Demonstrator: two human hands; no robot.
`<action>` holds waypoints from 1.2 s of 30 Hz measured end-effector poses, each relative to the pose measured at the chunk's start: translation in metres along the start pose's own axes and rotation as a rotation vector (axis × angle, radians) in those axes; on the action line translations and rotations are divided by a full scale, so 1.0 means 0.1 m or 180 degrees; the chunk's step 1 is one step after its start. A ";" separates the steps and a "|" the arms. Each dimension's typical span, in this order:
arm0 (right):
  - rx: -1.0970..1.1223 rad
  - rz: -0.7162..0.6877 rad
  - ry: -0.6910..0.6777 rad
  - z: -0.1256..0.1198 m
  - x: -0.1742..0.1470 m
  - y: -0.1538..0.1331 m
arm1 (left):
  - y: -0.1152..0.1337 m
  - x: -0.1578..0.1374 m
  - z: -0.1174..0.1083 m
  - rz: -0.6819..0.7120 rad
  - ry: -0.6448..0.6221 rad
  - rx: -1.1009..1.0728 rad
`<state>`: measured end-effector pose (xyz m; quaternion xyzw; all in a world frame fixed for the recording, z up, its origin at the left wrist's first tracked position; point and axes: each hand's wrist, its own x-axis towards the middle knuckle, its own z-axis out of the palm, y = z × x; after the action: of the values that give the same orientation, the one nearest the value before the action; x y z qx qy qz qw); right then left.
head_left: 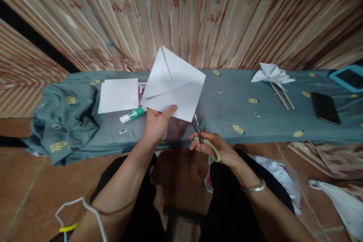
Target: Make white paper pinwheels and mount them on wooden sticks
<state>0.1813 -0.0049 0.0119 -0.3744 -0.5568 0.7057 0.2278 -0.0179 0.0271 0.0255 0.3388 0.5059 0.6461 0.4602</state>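
My left hand (159, 119) grips a square sheet of white paper (178, 83) by its lower edge, thumb on top. Two slits run inward from the sheet's top and left corners. In my right hand (211, 143) is a pair of scissors (210, 148) with pale green handles, fingers through the loops. The blades point up at the paper's bottom corner; whether they touch it I cannot tell. Left of the paper lie a stack of white sheets (119, 95) and a glue stick (132, 115) with a green label.
A grey-green patterned cloth (227, 106) covers the long bench, bunched at its left end. To the right lie white paper pinwheels (272, 75) on sticks, a dark phone (325, 108) and a blue-framed tablet (348, 78). A striped curtain (181, 19) hangs behind.
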 end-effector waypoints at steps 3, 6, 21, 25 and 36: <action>-0.0018 -0.0011 -0.0033 0.00 -0.01 0.00 | -0.02 -0.03 0.03 -0.0078 -0.0022 0.0038; -0.0010 -0.0057 0.0006 -0.01 -0.01 0.00 | -0.04 -0.05 0.07 -0.0060 -0.0089 -0.0005; 0.0071 -0.0029 0.0095 -0.03 -0.01 0.02 | -0.13 -0.06 0.09 0.0105 -0.0184 0.0242; 0.0083 0.0050 0.0066 -0.03 -0.01 0.01 | -0.13 -0.06 0.08 0.0104 -0.0181 0.0245; 0.0023 0.0009 0.0023 -0.03 -0.01 0.02 | -0.14 -0.05 0.07 0.0184 -0.0132 0.0384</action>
<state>0.1841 -0.0042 0.0102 -0.3769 -0.5528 0.7066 0.2302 -0.0065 0.0252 0.0138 0.3937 0.5243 0.6203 0.4305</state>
